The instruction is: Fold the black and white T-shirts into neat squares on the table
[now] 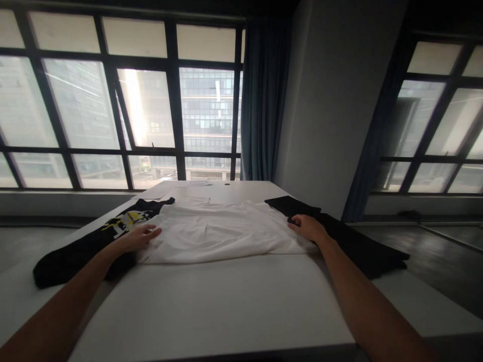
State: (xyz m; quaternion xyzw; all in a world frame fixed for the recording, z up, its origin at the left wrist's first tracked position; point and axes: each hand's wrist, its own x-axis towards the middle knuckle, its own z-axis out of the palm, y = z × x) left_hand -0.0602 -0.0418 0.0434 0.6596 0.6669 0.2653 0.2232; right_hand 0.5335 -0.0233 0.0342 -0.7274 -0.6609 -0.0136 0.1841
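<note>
A white cloth garment (222,231), perhaps a T-shirt, lies spread across the table with loose wrinkles. At its left side my left hand (141,237) rests with fingers slightly bent and apart, holding nothing that I can see. Beneath and beyond that hand lies a black garment (71,259) with a yellow and white print. On the opposite side, my right hand (308,227) is over the white garment's right edge, fingers apart. A small dark patch shows at its fingertips; I cannot tell what it is. Black folded cloth (358,241) lies beside the right hand and wrist.
The white table (226,306) stretches away towards the windows, with papers (199,183) and a round dark hole (227,184) near its far end. A blue curtain (264,100) hangs beside a grey column (328,110). Grey floor shows on both sides.
</note>
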